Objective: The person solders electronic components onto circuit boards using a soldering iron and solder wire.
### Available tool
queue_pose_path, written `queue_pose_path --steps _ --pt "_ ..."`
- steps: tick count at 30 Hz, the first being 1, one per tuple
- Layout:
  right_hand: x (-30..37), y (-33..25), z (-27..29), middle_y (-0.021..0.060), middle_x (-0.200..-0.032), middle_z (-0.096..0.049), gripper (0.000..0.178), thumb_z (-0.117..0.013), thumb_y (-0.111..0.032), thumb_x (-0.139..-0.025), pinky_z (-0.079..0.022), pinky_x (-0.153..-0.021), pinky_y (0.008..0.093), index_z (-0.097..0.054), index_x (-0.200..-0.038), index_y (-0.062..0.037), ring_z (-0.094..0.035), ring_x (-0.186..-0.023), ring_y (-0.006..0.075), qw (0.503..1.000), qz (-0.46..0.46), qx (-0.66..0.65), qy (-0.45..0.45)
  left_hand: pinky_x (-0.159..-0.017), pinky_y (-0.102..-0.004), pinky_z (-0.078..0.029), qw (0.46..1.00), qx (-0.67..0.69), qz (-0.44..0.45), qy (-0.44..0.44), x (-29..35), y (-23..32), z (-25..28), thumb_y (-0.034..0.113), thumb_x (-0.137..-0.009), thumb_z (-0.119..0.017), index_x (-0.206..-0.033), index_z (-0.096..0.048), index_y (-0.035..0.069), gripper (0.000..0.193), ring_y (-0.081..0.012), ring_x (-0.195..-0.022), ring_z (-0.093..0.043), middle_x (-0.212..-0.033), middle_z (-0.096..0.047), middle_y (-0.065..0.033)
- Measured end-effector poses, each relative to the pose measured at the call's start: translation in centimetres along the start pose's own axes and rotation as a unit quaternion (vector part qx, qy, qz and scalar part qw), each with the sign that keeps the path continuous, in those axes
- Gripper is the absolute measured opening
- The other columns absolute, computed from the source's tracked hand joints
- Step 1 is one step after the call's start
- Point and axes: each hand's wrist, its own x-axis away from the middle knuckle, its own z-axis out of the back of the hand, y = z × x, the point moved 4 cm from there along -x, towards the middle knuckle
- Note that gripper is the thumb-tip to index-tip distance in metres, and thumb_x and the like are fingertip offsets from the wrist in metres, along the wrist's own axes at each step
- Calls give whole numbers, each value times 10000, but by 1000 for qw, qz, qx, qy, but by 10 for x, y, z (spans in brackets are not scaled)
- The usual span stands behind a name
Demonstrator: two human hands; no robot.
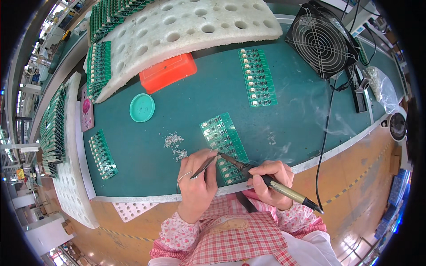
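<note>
Pinched in my left hand (194,188) is a pair of dark tweezers (203,166), its tip over a green circuit board panel (227,133). A thin pale wire, perhaps solder, (180,178) trails from the same hand. My right hand (274,182) is closed round a soldering iron (290,192), whose dark tip reaches the panel beside the tweezers. The exact contact spot is too small to make out. Beside my left hand lie two little heaps of tiny pale parts (173,140). The panel lies flat near the bench's front edge.
Other board panels lie at the right (258,77) and left (103,154). A green round lid (142,107), a red box (168,73) and a holed foam block (186,27) stand behind. A black fan (320,42) is far right; the iron's cord (326,133) crosses the bench.
</note>
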Motion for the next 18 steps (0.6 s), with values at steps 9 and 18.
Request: queue_pose_path --steps 9,18 --pt "-4 -3 -2 64 -622 -632 274 -744 79 -699 -481 -463 312 -652 -936 -21 -635 -501 208 997 73 25 -16 -782 -361 -515 1000 3 1 6 0 0 -1 -98 -804 -696 -1054 -687 33 282 -284 -875 -670 -1008 -700 -108" --pt "2 0 5 60 -613 -627 300 -758 69 -698 -474 -458 329 -657 -966 -19 -604 -476 213 996 84 9 18 -784 -362 -515 1000 1 2 7 2 -2 -2 -95 -807 -689 -1052 -686 29 275 -292 -878 -669 -1009 -698 -112"
